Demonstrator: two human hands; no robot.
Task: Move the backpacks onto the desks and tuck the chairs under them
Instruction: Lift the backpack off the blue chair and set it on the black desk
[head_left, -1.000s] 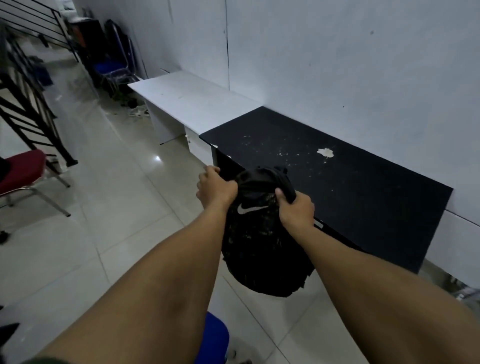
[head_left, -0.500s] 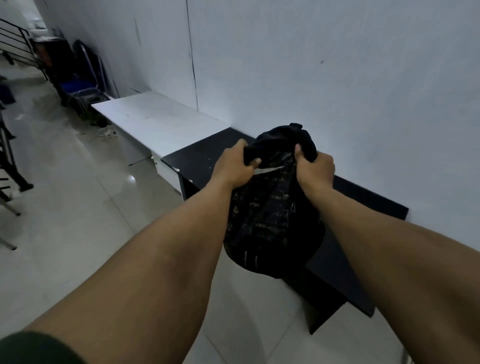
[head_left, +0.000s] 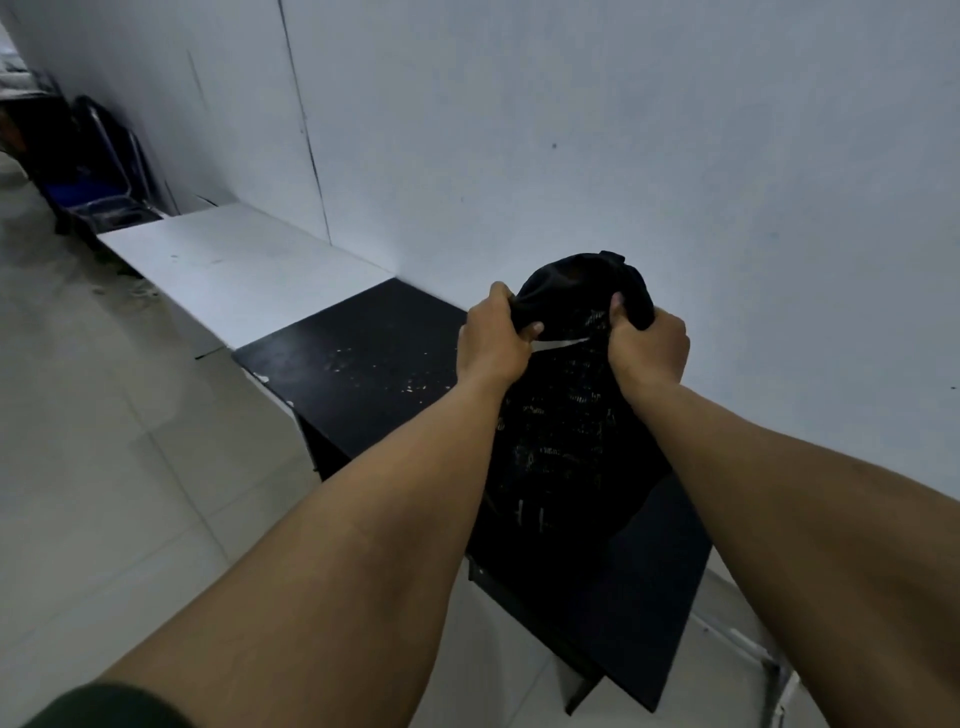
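Observation:
A black backpack with a white swoosh hangs upright over the black desk against the wall. My left hand grips the bag's top on its left side. My right hand grips the top on the right. The bag's lower part is over the desktop; whether it touches the surface is hard to tell. A white desk adjoins the black one on the far side.
Stacked chairs with blue seats stand against the wall beyond the white desk. A metal chair frame shows at the lower right by the black desk's near end. Pale tiled floor spreads to the left.
Both hands have carried the backpack up and forward, from in front of the desk's edge to over the black desktop. My view has come closer to the wall.

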